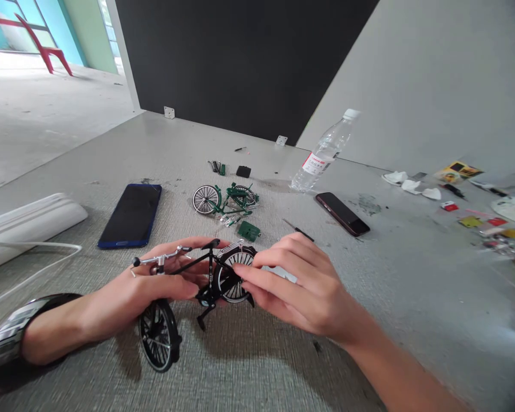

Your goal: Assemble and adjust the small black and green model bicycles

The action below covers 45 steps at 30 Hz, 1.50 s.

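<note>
A black model bicycle (211,269) is held above the table, its front wheel (158,335) turned toward me at the lower left. My left hand (154,289) is closed round the frame, the thumb lying in front and the other fingers behind. At the rear wheel (232,286), the fingertips of my right hand (298,283) are pressed together against the hub area. Whether a small part sits between those fingertips is hidden. Past the hands lies a green model bicycle (232,203), partly taken apart, with a green flat piece (249,231) near it.
A blue-edged phone (131,216) lies at left beside a white object with a cable (34,226). On the right are a dark phone (342,213), a water bottle (326,151) and a thin screwdriver (298,230). Scattered small pieces (493,223) lie farther right, and a black panel (240,63) stands behind.
</note>
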Motion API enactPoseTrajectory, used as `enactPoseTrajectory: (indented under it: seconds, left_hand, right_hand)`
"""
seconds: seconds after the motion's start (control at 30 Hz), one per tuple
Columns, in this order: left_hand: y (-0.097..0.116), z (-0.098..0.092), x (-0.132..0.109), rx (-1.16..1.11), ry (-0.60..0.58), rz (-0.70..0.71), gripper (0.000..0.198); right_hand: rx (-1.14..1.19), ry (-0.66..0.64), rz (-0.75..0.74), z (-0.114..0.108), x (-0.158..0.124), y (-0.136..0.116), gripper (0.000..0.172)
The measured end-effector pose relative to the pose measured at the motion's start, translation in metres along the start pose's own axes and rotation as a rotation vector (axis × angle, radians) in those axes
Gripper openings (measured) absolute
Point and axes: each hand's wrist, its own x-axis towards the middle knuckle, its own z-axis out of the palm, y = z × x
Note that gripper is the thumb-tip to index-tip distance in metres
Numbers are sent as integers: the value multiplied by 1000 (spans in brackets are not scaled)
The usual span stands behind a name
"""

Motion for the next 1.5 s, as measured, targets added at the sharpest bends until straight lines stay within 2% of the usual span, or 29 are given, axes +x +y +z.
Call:
enactPoseTrajectory:
  seconds: [0.23, 0.47, 0.63, 0.8, 0.9, 1.13, 1.5]
  left_hand:
    - [-2, -3, -1, 4, 7, -21, 61]
    - [-1, 0, 1, -60, 18, 58, 52]
    - [2, 6, -2, -61, -13, 75, 53]
    - [-2, 5, -3, -3, 43, 119, 50]
    - [-5, 3, -4, 41, 69, 136, 52]
    - [-9, 3, -6, 94, 138, 133, 65]
    - [-12, 11, -18, 213, 59, 291, 72]
  right_hand:
    - [-36, 85, -8, 4, -3, -2, 18]
    - [33, 30, 1, -4, -2, -2, 19]
    - [-102, 66, -15, -1, -3, -9, 18]
    - [-262, 65, 21, 6, -1, -12, 8]
    - [-290, 82, 72, 9, 1, -12, 6]
    - [-258, 107, 147, 9, 4, -17, 13]
    - [-436, 37, 206, 15, 10, -23, 6]
